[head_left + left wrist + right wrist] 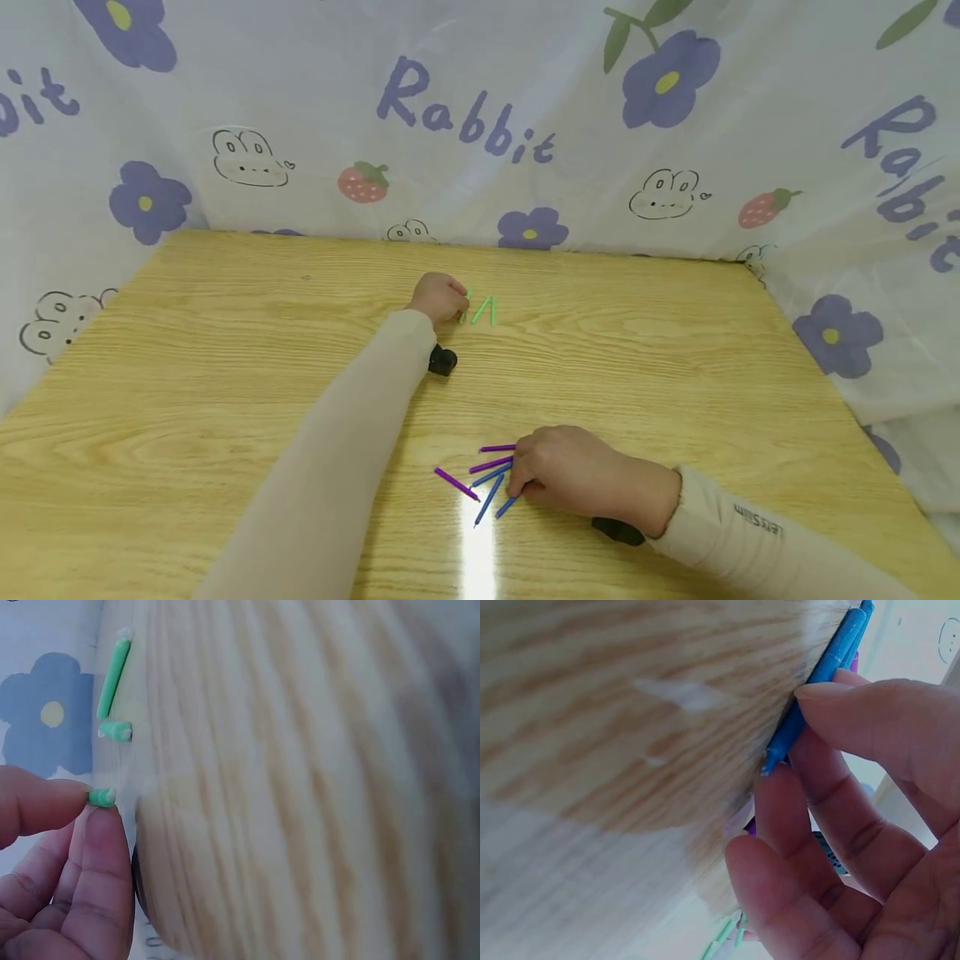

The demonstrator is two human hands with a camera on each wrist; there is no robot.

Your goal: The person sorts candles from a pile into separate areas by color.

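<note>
At the back of the table my left hand (440, 298) pinches a green stick (102, 797) between thumb and fingertips. Two more green sticks (492, 311) lie just to its right, close together. Nearer the front, my right hand (573, 471) pinches a blue stick (817, 686) between thumb and fingers, low over the table. Left of that hand in the head view are other blue sticks (489, 500) and several purple ones (456, 484), fanned out at angles. The right hand partly covers the ends of some sticks.
The wooden table (300, 400) runs back to a printed curtain (465, 192), which also hangs at both sides. A black wrist camera (442, 361) sits at the left wrist, and another (618, 531) is under the right one. Light reflects off the tabletop near the front.
</note>
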